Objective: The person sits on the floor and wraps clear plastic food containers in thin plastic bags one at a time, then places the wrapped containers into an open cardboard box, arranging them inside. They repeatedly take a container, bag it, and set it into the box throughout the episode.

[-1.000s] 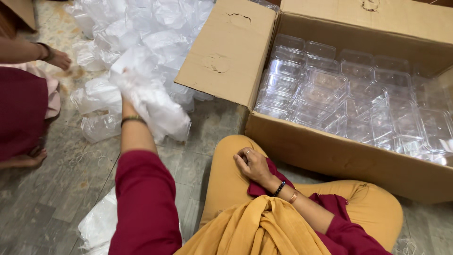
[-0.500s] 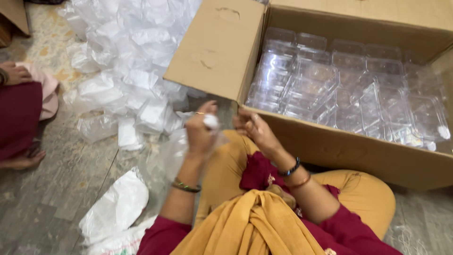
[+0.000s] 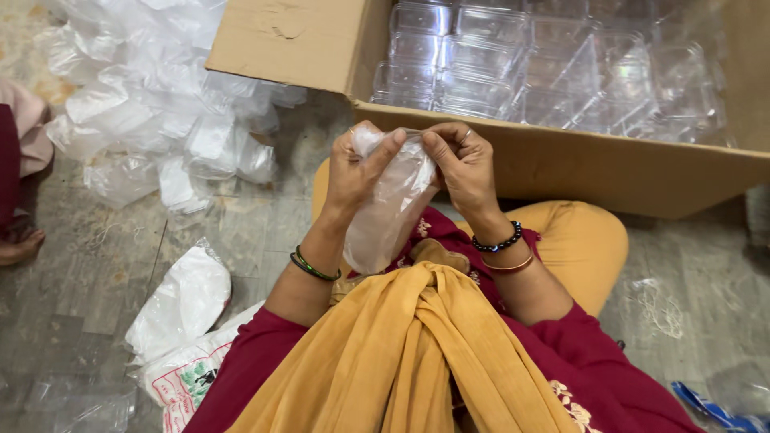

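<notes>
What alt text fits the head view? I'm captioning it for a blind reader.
Seated on a stone floor, a person holds the top edge of a clear plastic bag between left hand and right hand. Ahead sits a cardboard box of clear plastic containers; loose bags lie left.

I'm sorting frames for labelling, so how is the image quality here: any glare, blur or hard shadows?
Head view: light is soft and even, with no hard shadows; the left hand, the right hand and the clear plastic bag they pinch look sharp; the clear containers in the cardboard box and the pile of bags catch pale glare, so edges merge; frame corners look slightly stretched.
</notes>
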The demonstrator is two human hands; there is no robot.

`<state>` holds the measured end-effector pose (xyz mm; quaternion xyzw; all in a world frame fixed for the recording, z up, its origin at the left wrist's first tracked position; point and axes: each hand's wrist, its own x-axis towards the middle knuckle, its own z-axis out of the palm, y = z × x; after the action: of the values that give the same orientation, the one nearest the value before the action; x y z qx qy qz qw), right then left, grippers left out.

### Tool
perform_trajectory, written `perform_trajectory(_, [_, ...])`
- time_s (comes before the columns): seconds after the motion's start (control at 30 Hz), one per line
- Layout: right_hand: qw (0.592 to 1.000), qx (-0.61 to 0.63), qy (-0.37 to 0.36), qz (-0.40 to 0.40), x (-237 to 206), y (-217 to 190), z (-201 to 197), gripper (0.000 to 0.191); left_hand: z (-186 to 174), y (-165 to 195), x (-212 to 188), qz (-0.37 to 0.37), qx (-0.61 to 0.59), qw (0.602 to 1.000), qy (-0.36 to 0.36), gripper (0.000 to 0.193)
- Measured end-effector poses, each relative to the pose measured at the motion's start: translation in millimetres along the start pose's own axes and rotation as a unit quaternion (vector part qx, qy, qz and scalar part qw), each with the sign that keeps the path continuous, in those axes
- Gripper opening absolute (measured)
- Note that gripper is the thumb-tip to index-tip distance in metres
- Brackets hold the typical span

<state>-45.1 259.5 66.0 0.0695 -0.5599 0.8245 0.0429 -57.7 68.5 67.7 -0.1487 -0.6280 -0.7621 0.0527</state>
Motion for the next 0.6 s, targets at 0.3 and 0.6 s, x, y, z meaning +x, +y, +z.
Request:
perform_trajectory(0.3, [0.988, 0.137, -0.065, -0.010, -10, -6, -20, 0.009, 40, 4, -7, 0.047, 0.085, 0.995, -0.012, 0.024])
perform_trajectory(0.6, [0.984, 0.153, -0.078, 0.036, -23, 12, -42, 0.010, 38, -16, -14, -0.016, -0.030, 0.995, -0.094, 0.027])
